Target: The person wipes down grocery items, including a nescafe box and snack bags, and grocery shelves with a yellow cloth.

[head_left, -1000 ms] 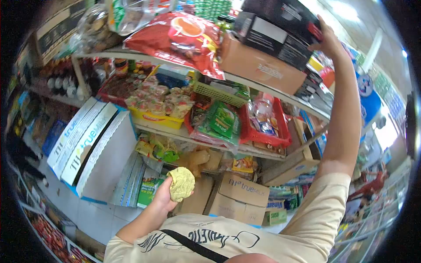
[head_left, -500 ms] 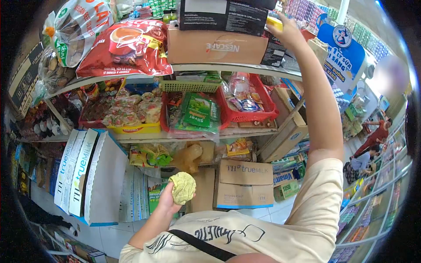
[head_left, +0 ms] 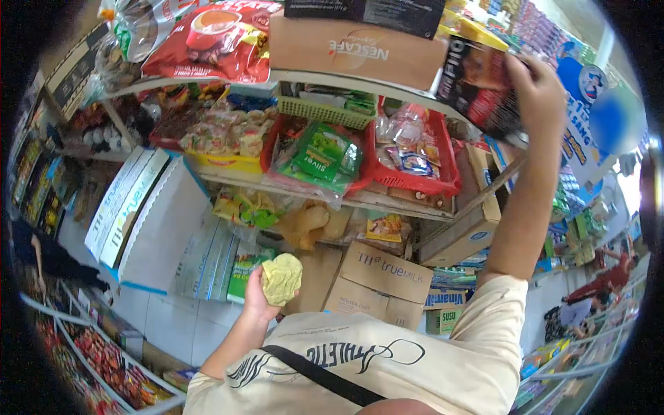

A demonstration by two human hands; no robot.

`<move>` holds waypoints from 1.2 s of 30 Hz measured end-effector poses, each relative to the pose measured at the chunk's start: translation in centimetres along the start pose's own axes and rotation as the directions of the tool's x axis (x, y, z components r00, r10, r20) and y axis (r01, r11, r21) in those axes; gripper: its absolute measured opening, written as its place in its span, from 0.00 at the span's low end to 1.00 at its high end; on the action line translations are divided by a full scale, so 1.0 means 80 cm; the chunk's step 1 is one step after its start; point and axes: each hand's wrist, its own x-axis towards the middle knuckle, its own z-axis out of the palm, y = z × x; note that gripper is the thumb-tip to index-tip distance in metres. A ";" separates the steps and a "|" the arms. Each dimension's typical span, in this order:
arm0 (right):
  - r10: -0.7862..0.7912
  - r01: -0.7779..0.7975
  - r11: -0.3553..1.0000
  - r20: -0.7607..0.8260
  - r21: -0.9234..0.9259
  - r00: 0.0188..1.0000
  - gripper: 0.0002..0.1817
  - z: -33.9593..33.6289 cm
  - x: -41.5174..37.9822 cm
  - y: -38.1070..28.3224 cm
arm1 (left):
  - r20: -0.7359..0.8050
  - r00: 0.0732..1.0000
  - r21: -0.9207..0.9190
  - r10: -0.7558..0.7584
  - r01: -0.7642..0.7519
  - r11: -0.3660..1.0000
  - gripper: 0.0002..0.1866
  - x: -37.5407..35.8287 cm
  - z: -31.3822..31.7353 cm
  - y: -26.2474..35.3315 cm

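Note:
My left hand (head_left: 257, 299) is low in front of my chest and holds a crumpled yellow-green cloth (head_left: 280, 278). My right hand (head_left: 539, 86) is raised high at the right and grips a dark box with red print (head_left: 481, 86), tilted and off the top shelf (head_left: 325, 77). To the left of that box, a brown Nescafe carton (head_left: 353, 48) rests on the top shelf under a black box (head_left: 373, 8). A red coffee bag (head_left: 214, 41) lies further left on the same shelf.
Red baskets (head_left: 443, 183) and a yellow tray (head_left: 221, 162) of packets fill the middle shelf. White milk cartons (head_left: 149, 221) lean at the left; brown true milk boxes (head_left: 387, 273) stand on the floor. Other people (head_left: 602, 283) are far right.
My right hand has pulled a dark box off the top shelf and lowered it to the right. My left hand still holds the cloth in about the same place.

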 end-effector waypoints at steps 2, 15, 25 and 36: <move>-0.083 0.109 0.976 -0.141 0.190 0.986 0.25 -0.025 -0.030 0.022 | -0.045 0.998 -0.042 0.050 -0.052 0.998 0.30 -0.001 0.000 -0.017; -0.674 -0.094 0.179 0.192 0.979 0.714 0.29 0.059 -0.256 0.048 | 0.665 0.706 0.655 0.245 -0.708 0.265 0.57 -0.033 0.136 -0.063; -0.279 0.080 0.695 0.166 0.714 0.946 0.23 0.075 -0.315 0.021 | 0.475 0.780 0.623 0.408 -0.625 0.470 0.36 -0.003 0.127 -0.080; -0.754 0.379 0.477 0.148 0.793 0.640 0.22 0.095 -0.408 -0.049 | -0.022 0.975 -0.054 0.223 -0.224 0.973 0.22 0.033 0.144 -0.104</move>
